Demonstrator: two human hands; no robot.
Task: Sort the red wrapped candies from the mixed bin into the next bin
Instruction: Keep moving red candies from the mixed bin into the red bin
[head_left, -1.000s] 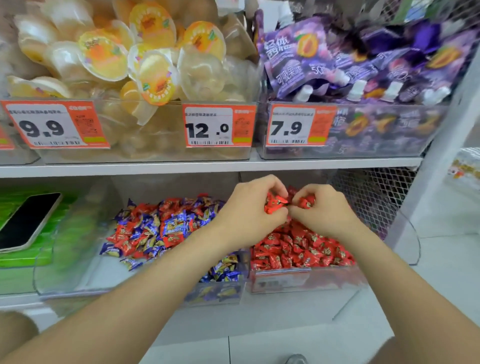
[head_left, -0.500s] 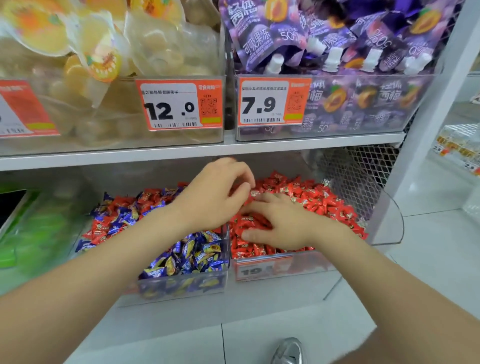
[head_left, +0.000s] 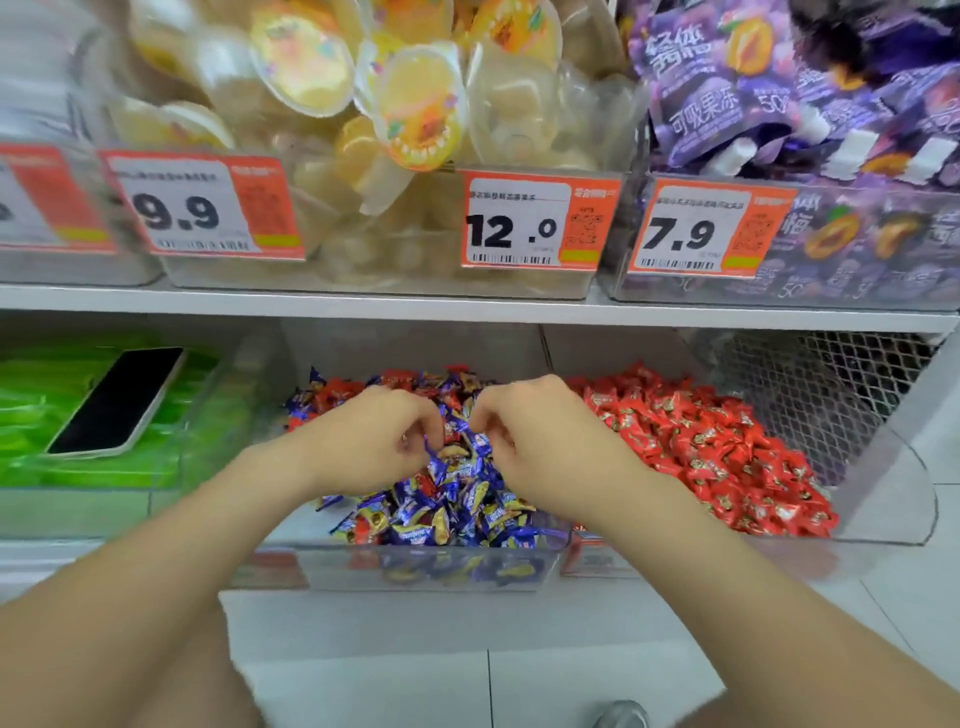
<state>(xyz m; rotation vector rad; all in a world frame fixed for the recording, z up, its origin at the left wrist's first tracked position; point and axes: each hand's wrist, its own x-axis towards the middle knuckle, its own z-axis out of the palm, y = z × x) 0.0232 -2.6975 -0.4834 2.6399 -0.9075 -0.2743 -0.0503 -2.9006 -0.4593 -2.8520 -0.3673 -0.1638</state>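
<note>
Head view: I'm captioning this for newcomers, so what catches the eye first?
The left hand and right hand meet, fingers curled, over the mixed bin at centre. To its right lies a heap of red candies. Orange price tags line the shelf above.

The left arm (head_left: 156, 597) and the right arm (head_left: 753, 597) are bare along all of their visible length, from the bottom edge of the view to the wrists. Both are smooth and slender, and look broader toward the lower corners. The left grip (head_left: 374, 441) and the right grip (head_left: 540, 441) are bare as well, with rounded knuckles; the fingernails cannot be seen. Under the left arm, what seems to be a bare stretch of leg (head_left: 208, 691) shows, blurred. At the bottom edge is the rounded toe of a grey shoe (head_left: 621, 716), slightly glossy.
</note>
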